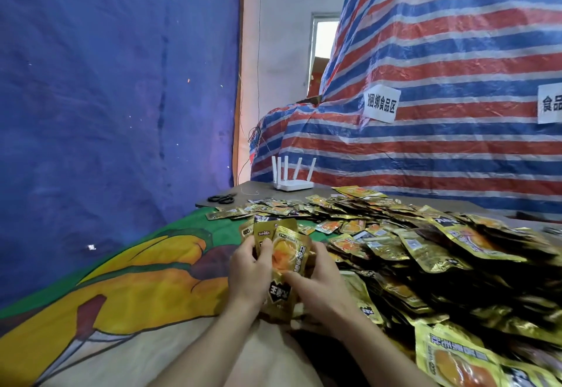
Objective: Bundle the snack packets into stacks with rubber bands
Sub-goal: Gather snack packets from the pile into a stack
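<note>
Close in, the left hand [248, 269] and right hand [324, 283] both grip a fanned stack of gold snack packets [284, 254], held upright between them. They seem to be squaring it up, and I see no rubber band. Next it wants even edges and a band. To the right sprawls the loose pile of packets [425, 249], with scissors [223, 198] and a router [293, 181] farther off.

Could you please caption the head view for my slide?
The left hand and right hand hold stacked snack packets beside a loose pile.
</note>
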`<control>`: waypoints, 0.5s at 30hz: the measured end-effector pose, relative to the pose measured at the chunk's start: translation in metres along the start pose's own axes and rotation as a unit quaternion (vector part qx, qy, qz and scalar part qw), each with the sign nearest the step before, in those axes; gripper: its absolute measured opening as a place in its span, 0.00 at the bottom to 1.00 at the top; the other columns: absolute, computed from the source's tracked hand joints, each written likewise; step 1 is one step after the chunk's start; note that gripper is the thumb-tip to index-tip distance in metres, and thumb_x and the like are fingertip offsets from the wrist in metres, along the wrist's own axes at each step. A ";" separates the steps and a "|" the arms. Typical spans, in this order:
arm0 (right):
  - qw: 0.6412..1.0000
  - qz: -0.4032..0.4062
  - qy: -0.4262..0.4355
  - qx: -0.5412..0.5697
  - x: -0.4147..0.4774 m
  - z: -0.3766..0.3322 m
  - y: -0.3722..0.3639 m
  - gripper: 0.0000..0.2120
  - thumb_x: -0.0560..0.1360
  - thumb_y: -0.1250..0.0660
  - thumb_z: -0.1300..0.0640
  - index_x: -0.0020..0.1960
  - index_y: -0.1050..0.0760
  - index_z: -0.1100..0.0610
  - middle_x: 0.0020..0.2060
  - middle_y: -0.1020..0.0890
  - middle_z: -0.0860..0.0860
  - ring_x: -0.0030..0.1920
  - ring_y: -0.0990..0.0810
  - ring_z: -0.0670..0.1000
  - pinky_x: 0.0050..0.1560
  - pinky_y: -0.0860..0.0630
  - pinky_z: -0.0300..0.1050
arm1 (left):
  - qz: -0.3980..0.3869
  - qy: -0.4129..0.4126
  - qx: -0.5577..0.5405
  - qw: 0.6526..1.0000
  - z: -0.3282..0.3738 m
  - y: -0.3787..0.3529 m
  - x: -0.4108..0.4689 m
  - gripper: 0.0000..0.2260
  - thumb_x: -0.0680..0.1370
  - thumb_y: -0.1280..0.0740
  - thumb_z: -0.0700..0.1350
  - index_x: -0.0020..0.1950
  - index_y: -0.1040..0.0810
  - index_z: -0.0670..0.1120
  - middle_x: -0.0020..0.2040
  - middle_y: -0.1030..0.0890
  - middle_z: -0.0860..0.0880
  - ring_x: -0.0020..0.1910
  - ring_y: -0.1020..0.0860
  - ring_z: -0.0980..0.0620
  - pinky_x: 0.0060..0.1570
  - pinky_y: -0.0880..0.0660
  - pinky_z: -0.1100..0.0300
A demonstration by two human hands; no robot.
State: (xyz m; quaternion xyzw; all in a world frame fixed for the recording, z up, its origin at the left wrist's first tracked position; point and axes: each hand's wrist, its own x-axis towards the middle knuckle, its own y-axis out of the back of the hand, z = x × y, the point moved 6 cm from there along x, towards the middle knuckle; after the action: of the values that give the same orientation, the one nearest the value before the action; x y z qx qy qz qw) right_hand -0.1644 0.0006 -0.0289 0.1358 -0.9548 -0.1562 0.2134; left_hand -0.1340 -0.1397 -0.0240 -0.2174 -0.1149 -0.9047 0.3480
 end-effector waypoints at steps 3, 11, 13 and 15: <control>0.999 0.039 -0.012 0.025 0.002 -0.001 0.008 0.19 0.71 0.27 0.65 0.57 0.26 0.48 0.50 0.18 0.47 0.49 0.18 0.44 0.52 0.19 0.45 | 0.032 0.060 -0.053 0.996 -0.006 0.005 0.001 0.18 0.85 0.43 0.50 0.54 0.17 0.41 0.51 0.16 0.45 0.55 0.21 0.45 0.54 0.26 0.55; 0.995 0.067 -0.030 0.060 0.001 -0.002 0.018 0.13 0.73 0.34 0.62 0.53 0.26 0.48 0.48 0.18 0.48 0.49 0.19 0.47 0.46 0.21 0.46 | -0.016 -0.061 -0.040 0.997 0.006 0.003 -0.004 0.45 0.72 0.32 0.26 0.77 0.46 0.60 0.75 0.36 0.53 0.72 0.35 0.57 0.70 0.36 0.57; 0.995 0.064 -0.051 0.061 0.001 0.001 0.016 0.12 0.74 0.33 0.60 0.55 0.27 0.49 0.49 0.18 0.49 0.50 0.19 0.48 0.51 0.20 0.51 | -0.037 -0.024 -0.063 0.997 0.003 -0.002 -0.004 0.47 0.72 0.33 0.26 0.77 0.51 0.61 0.74 0.35 0.49 0.71 0.33 0.50 0.70 0.35 0.51; 0.992 0.060 -0.072 0.085 0.001 0.003 0.016 0.15 0.70 0.32 0.56 0.55 0.27 0.50 0.50 0.18 0.50 0.50 0.18 0.50 0.53 0.19 0.53 | -0.053 0.021 -0.076 0.996 -0.003 -0.005 -0.003 0.40 0.73 0.35 0.26 0.76 0.45 0.55 0.70 0.29 0.44 0.65 0.27 0.45 0.68 0.30 0.45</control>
State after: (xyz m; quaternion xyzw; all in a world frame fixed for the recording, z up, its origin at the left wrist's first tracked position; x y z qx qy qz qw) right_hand -0.1691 0.0152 -0.0253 0.0843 -0.9839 -0.0707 0.1409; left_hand -0.1366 -0.1354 -0.0278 -0.2183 -0.0500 -0.9321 0.2846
